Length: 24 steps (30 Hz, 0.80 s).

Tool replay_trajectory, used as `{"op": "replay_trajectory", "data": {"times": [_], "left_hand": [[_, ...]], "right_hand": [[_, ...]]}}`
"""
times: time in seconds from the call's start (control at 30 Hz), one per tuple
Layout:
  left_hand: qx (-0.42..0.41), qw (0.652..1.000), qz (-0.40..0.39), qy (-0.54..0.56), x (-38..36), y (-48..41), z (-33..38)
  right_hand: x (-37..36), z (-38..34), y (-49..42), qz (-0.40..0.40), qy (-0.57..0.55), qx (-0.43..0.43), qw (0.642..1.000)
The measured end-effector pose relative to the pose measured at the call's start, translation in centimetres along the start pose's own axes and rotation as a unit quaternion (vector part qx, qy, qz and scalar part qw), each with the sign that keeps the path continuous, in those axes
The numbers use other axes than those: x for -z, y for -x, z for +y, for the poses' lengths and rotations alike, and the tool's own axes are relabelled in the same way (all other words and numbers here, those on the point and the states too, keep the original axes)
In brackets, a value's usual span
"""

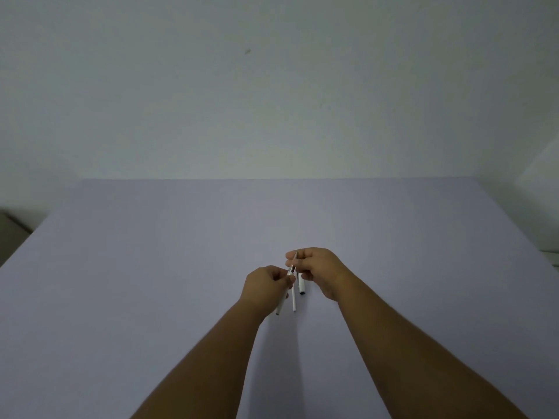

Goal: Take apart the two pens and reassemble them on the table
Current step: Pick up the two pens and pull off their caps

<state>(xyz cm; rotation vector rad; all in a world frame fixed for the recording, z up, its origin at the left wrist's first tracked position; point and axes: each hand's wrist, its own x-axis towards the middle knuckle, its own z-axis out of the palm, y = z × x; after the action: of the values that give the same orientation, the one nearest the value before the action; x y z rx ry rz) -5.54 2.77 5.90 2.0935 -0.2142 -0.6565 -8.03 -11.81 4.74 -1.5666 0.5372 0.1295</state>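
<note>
My left hand [266, 287] is closed around a white pen barrel [281, 303], whose rear end sticks out below my palm. My right hand [317, 269] pinches the thin front end of that pen, a grey tip piece [294, 261], between thumb and fingers. Both hands meet over the middle of the lilac table [151, 267]. On the table just under them lie a thin white refill [293, 299] and a short white cap or barrel piece with a dark end [301, 285], side by side. My fingers hide the joint between barrel and tip.
The lilac table runs back to a plain pale wall [272, 86]. A dark object [12, 225] sits off the table's left edge, and a pale edge [550, 252] shows at the far right.
</note>
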Motion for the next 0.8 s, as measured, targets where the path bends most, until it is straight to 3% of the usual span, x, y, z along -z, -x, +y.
{"op": "replay_trajectory", "data": {"times": [0.8], "left_hand": [[-0.002,1.000,0.009,0.003,0.25,0.06,0.14]], "right_hand": [[-0.41,-0.73,0.46,0.019,0.009,0.009,1.000]]}}
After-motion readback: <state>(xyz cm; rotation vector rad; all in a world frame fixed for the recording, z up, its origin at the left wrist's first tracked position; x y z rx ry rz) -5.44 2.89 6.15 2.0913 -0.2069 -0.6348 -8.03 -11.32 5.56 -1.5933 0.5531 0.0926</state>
